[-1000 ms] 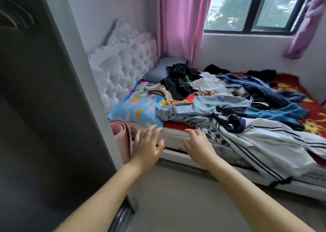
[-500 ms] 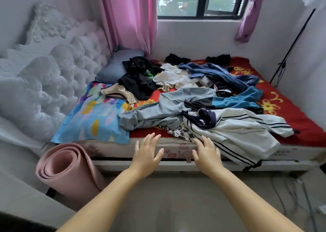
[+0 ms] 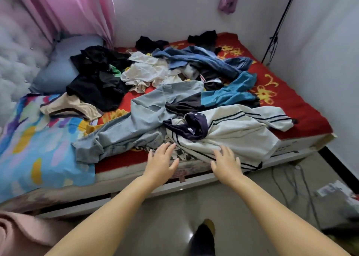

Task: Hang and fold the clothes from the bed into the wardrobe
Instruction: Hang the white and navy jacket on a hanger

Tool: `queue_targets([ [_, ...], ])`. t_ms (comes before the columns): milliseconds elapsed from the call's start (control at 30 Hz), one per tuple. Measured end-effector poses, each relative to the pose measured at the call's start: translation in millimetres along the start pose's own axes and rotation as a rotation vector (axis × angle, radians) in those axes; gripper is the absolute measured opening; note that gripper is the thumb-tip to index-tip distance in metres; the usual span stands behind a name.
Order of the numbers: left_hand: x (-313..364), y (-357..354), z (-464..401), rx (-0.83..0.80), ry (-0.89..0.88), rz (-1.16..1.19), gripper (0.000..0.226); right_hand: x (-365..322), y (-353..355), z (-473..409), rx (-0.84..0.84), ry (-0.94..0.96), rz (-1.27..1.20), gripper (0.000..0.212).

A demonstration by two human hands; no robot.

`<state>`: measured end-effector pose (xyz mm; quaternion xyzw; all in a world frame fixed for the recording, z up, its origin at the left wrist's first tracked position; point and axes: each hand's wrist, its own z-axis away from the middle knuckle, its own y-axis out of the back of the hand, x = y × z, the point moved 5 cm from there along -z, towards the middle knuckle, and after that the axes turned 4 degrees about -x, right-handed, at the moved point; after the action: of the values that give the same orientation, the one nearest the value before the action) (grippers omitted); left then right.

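A heap of clothes covers the bed point(image 3: 303, 108) with its red flowered sheet. Nearest me lies a white jacket with dark stripes and a navy collar point(image 3: 233, 133). Left of it sprawls a light blue denim garment point(image 3: 139, 123). Further back are black clothes point(image 3: 97, 80), a white top point(image 3: 145, 71), dark blue jeans point(image 3: 204, 61) and a turquoise piece point(image 3: 233, 92). My left hand point(image 3: 160, 161) hovers at the bed's near edge with fingers spread, holding nothing. My right hand point(image 3: 226, 163) reaches over the white jacket's lower hem, fingers straight. The wardrobe is out of view.
A colourful pillow point(image 3: 35, 143) and a grey-blue pillow point(image 3: 64, 65) lie by the tufted white headboard point(image 3: 17, 61). A rolled pink mat point(image 3: 21, 234) stands at the lower left. Cables point(image 3: 291, 187) trail on the floor at right. Pink curtains point(image 3: 77, 8) hang behind.
The view has swung from the wardrobe's side to the bed and come closer. Both hands have reached forward to the bed's near edge, the right one over the white jacket.
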<state>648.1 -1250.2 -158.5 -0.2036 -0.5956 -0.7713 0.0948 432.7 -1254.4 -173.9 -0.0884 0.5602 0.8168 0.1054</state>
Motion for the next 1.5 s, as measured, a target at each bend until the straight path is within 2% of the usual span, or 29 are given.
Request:
queue_targets([
  [233, 15, -26, -113, -0.064, 0.091, 0.021, 0.058, 49, 12, -113, -0.166, 0.06, 0.113, 0.047],
  [367, -1, -55, -153, -0.17, 0.121, -0.019, 0.059, 66, -7, -169, -0.262, 0.066, 0.133, 0.046],
  [533, -29, -81, -207, -0.215, 0.157, -0.019, 0.059, 65, -34, -229, -0.369, 0.049, 0.036, 0.053],
  [700, -60, -108, -284, -0.23, 0.074, -0.16, 0.061, 47, -58, -311, -0.278, 0.002, -0.185, 0.067],
  [800, -80, -123, -327, -0.248, 0.004, -0.254, 0.063, 41, -75, -357, -0.226, -0.113, -0.272, 0.07],
  [900, -100, -139, -350, -0.333, -0.08, -0.337, 0.057, 44, -93, -385, -0.233, -0.219, -0.31, 0.07],
  [1067, -115, -152, -364, -0.36, -0.138, -0.336, 0.028, 62, -109, -400, -0.169, -0.231, -0.238, 0.048],
  [1167, -115, -153, -363, -0.431, -0.118, -0.28, 0.016, 76, -106, -397, -0.29, -0.262, -0.256, 0.019],
  [1233, -114, -142, -356, -0.443, -0.085, -0.171, 0.008, 78, -95, -388, -0.353, -0.318, -0.327, 0.012],
  [1367, -101, -108, -331, -0.371, 0.011, -0.026, 0.016, 72, -56, -368, -0.257, -0.414, -0.635, 0.011],
  [1500, -65, -73, -300, -0.221, 0.127, 0.155, 0.023, 66, -3, -337, -0.088, -0.394, -0.85, 0.005],
])
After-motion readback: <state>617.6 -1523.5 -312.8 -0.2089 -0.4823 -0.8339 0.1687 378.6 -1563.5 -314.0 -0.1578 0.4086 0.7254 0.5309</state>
